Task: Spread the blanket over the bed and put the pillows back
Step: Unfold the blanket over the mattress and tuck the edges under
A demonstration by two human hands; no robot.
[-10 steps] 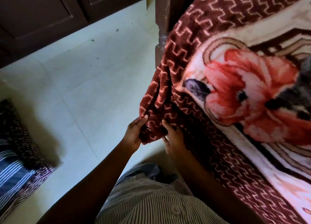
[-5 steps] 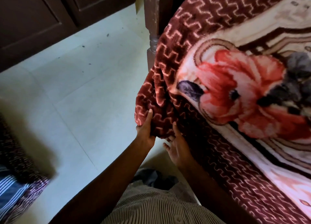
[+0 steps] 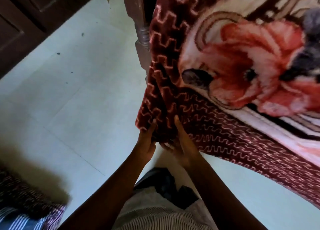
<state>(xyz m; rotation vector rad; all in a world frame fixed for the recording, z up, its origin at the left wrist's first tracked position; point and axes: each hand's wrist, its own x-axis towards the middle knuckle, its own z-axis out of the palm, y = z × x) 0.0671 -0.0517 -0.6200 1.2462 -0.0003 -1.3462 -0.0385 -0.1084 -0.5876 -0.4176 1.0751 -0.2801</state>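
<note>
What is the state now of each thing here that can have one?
blanket: draped over the bed, its corner hanging bunched
left grip: holds the blanket corner
right grip: holds the same corner
pillow: lying on the floor
cupboard door: closed

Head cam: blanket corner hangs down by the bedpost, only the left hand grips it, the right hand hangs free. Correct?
Not quite: the right hand is not free. The head view shows both hands on the blanket corner hanging by the bedpost. The left hand grips it and the right hand holds it too, thumb on the front and fingers tucked under.
</note>
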